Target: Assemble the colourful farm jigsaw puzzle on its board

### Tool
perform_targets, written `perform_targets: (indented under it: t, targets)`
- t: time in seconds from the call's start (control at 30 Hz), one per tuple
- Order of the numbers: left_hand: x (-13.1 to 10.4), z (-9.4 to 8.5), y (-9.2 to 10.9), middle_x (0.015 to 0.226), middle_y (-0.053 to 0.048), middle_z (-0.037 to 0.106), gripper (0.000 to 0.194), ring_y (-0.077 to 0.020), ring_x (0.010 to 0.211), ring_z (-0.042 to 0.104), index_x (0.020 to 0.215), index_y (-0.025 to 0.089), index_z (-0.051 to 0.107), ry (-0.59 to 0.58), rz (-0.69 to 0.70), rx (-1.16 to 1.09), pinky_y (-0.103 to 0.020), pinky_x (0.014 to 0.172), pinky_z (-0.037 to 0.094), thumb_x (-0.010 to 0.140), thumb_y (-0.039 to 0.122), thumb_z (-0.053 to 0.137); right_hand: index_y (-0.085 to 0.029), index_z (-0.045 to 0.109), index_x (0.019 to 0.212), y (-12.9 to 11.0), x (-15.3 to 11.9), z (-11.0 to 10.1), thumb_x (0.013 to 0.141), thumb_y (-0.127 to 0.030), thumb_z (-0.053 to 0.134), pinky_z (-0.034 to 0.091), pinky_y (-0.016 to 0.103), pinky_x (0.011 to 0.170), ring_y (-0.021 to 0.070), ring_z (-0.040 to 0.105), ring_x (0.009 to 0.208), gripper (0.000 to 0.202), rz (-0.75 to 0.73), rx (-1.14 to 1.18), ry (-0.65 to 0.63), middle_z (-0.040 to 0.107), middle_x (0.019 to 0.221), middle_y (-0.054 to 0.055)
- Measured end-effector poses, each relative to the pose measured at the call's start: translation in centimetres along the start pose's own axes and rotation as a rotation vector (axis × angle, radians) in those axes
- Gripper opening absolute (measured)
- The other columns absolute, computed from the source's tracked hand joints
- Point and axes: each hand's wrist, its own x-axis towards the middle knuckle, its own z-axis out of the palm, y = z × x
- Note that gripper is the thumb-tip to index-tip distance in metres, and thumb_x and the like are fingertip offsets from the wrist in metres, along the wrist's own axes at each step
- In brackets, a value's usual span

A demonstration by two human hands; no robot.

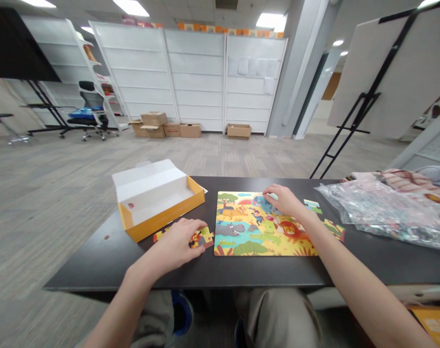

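A colourful animal jigsaw puzzle lies on the dark table in front of me. My left hand rests on the table left of the puzzle, its fingers on a loose puzzle piece. My right hand lies over the puzzle's upper right part, with its fingertips pressing on a pale blue piece. Loose pieces lie to the right of the puzzle, and one more piece sits by my right forearm.
An open yellow box with a white inside stands at the table's left. A crumpled clear plastic bag and striped cloth lie at the right. Beyond the table are an easel, cardboard boxes, white shelves and an office chair.
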Motion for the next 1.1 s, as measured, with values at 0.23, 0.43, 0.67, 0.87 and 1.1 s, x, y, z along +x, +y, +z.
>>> perform_targets:
  t: [0.23,0.43,0.67,0.87,1.1]
  targets:
    - [1.1,-0.5,0.2,0.119,-0.01,0.067,0.039,-0.0277,0.106,0.065,0.117,0.021,0.062,0.045,-0.004,-0.083,-0.04,0.093,0.051,0.082,0.039,0.062,-0.019,0.074,0.092,-0.2,-0.2,-1.4,0.089,-0.032,0.055,0.051,0.037,0.083,0.024,0.068,0.088,0.022,0.046,0.104,0.117,0.074,0.094,0.01]
    - [3.3,-0.3,1.6,0.089,-0.004,0.074,0.025,-0.0211,0.082,0.071,0.099,0.02,0.063,0.269,-0.036,-0.324,-0.033,0.077,0.057,0.085,0.041,0.058,-0.017,0.073,0.096,-0.4,-0.5,-3.8,0.086,-0.046,0.062,0.052,0.033,0.071,0.0198,0.066,0.076,0.033,0.219,0.465,0.064,0.074,0.087,0.007]
    - [7.1,2.5,7.6,0.084,-0.003,0.072,0.023,-0.018,0.075,0.073,0.093,0.018,0.06,0.316,-0.019,-0.789,-0.028,0.067,0.059,0.08,0.035,0.069,-0.017,0.071,0.105,-4.7,-1.1,-4.4,0.078,-0.046,0.077,0.053,0.029,0.076,0.017,0.067,0.086,0.04,0.041,0.877,-0.379,0.074,0.099,0.007]
    - [9.6,5.6,10.1,0.079,-0.001,0.07,0.021,-0.0178,0.075,0.072,0.101,0.019,0.058,0.277,0.035,-0.836,-0.031,0.072,0.06,0.085,0.031,0.065,-0.016,0.068,0.097,-4.7,-1.2,-4.1,0.075,-0.046,0.08,0.052,0.027,0.067,0.0143,0.065,0.071,0.039,0.084,0.94,-0.404,0.071,0.08,0.002]
    - [8.5,6.2,9.9,0.136,-0.01,0.061,0.043,-0.0322,0.129,0.053,0.118,0.022,0.061,0.037,0.203,-0.17,-0.052,0.11,0.039,0.08,0.04,0.073,-0.016,0.066,0.113,0.8,-1.6,-5.8,0.075,-0.044,0.079,0.048,0.025,0.06,0.0156,0.066,0.067,0.05,0.197,0.717,-0.347,0.071,0.072,0.001]
